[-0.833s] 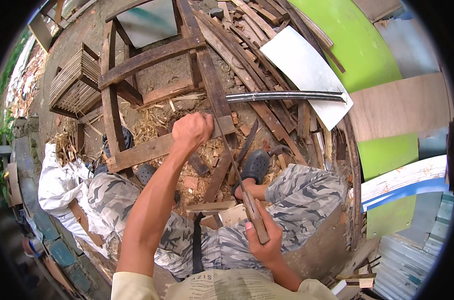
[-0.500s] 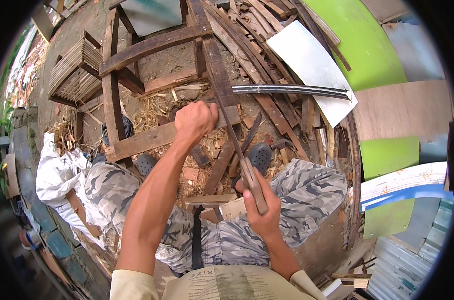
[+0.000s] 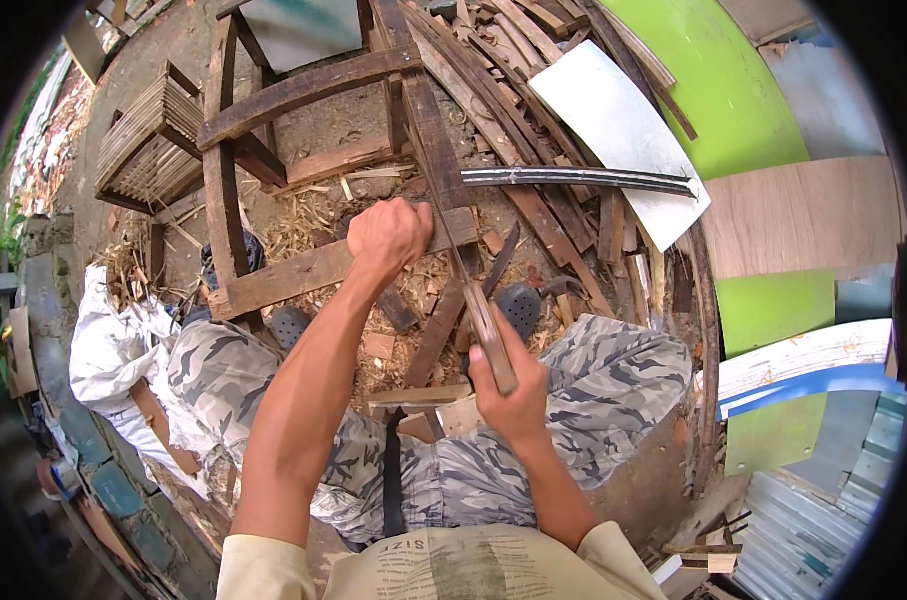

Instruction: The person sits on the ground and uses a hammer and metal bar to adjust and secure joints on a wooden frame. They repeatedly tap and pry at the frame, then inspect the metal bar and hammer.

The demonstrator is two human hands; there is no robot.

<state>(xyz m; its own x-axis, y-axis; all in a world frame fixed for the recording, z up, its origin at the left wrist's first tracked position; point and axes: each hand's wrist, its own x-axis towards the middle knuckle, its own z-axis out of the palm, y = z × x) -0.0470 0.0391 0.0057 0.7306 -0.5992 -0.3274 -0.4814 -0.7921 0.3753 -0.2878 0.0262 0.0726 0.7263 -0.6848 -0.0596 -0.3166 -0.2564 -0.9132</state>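
Observation:
My right hand (image 3: 517,398) is wrapped round the wooden handle of a handsaw (image 3: 491,342). Its thin blade slants up and away to the left, crossing the right part of a wooden board (image 3: 292,278). That board lies across two long timbers of a dark wooden frame (image 3: 309,95). Just left of the blade, my left hand (image 3: 386,236) is closed in a fist over the board, pressing on it or gripping it. The undersides of its fingers are hidden. How deep the blade sits in the wood, I cannot tell.
Shavings and offcuts (image 3: 382,346) litter the ground between my feet. A heap of planks (image 3: 534,130), a white sheet (image 3: 624,150) and a dark metal strip (image 3: 574,177) lie to the right. At the left are a slatted wooden piece (image 3: 149,135) and a white sack (image 3: 114,350).
My right hand has pushed the handsaw forward, up and slightly left, so its handle is closer to the board. My left hand and the board stay in place.

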